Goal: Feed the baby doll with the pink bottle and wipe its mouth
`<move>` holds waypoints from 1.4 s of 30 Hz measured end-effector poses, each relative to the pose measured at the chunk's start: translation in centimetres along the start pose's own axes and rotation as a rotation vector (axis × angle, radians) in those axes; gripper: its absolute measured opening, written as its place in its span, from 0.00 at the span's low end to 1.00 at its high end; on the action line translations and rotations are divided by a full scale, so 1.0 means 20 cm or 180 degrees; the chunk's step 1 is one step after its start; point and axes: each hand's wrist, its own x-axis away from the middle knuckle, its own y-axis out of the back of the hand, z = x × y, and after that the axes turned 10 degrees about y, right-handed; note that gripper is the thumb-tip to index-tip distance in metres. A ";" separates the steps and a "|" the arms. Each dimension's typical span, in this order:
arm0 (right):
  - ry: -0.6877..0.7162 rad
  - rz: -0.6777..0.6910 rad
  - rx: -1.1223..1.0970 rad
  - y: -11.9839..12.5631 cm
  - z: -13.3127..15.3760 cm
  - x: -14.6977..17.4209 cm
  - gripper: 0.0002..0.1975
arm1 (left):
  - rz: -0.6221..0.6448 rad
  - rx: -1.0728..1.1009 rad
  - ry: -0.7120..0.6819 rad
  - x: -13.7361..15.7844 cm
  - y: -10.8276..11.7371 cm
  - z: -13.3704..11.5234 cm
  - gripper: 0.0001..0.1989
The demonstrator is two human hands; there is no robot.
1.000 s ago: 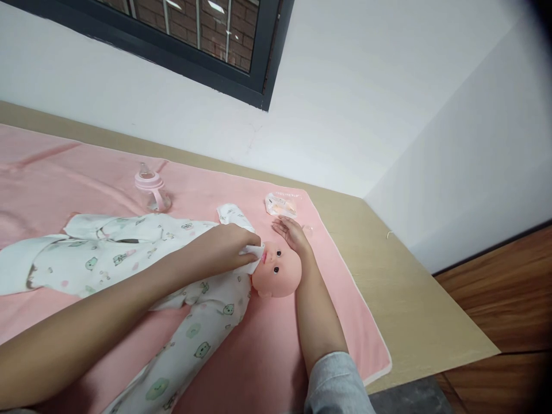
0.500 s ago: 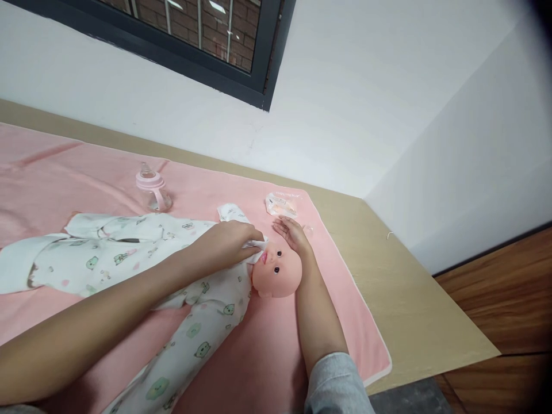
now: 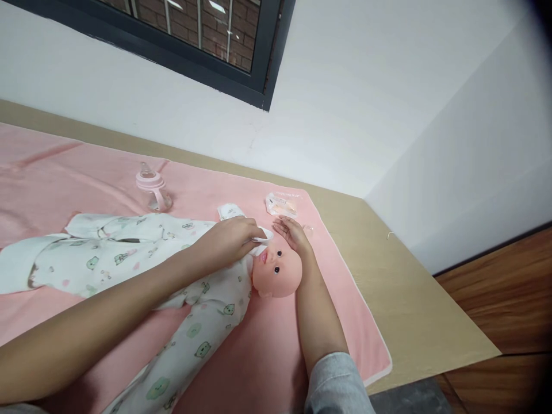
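A baby doll (image 3: 279, 275) in white printed clothes (image 3: 215, 310) lies on its back, its head toward the right. My left hand (image 3: 235, 238) is closed on a white wipe (image 3: 261, 244), which rests by the doll's mouth and chin. Beyond the doll's head, my right hand (image 3: 291, 233) lies with its fingers stretched out and holds nothing. Its wrist and forearm pass along the crown of the head. Just past the right fingertips is a small clear plastic packet (image 3: 281, 204).
Under the doll is a pink blanket (image 3: 340, 299) on a wooden tabletop (image 3: 401, 293). A baby bottle (image 3: 154, 190) with a pink collar and handle stands at the back left. A small clear item (image 3: 307, 230) lies by my right wrist. Behind are a white wall and a window (image 3: 194, 29).
My left hand has shifted slightly up, away from the doll's mouth, with the wipe lifted a little. The right hand and the doll stay in place.
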 end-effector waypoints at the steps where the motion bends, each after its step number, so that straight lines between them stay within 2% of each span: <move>1: -0.0002 -0.0009 0.0006 0.00 0.00 0.00 0.04 | 0.0003 0.0018 0.0021 0.00 0.01 0.00 0.16; 8: -0.0023 -0.0043 -0.0003 0.00 0.00 0.00 0.04 | 0.0330 0.0431 -0.0099 0.02 0.06 -0.03 0.13; 13: -0.0006 -0.0043 -0.0007 -0.01 0.01 0.01 0.04 | 0.0464 0.0362 -0.0134 0.03 0.04 -0.05 0.14; 32: -0.0009 -0.0019 0.0044 -0.01 0.00 0.01 0.04 | 0.0353 0.0364 -0.0045 0.01 0.02 -0.02 0.13; 35: 0.0024 0.0166 0.0218 -0.02 0.03 0.02 0.08 | 0.0213 0.0506 -0.0054 0.00 0.03 0.00 0.14; 38: 0.0244 0.0515 0.0525 -0.08 0.14 0.05 0.12 | 0.0019 0.0687 -0.0069 -0.01 0.05 0.05 0.15; 42: 0.0853 0.1455 0.1042 -0.23 0.41 0.16 0.13 | -0.0368 0.0832 -0.0064 -0.02 0.08 0.13 0.14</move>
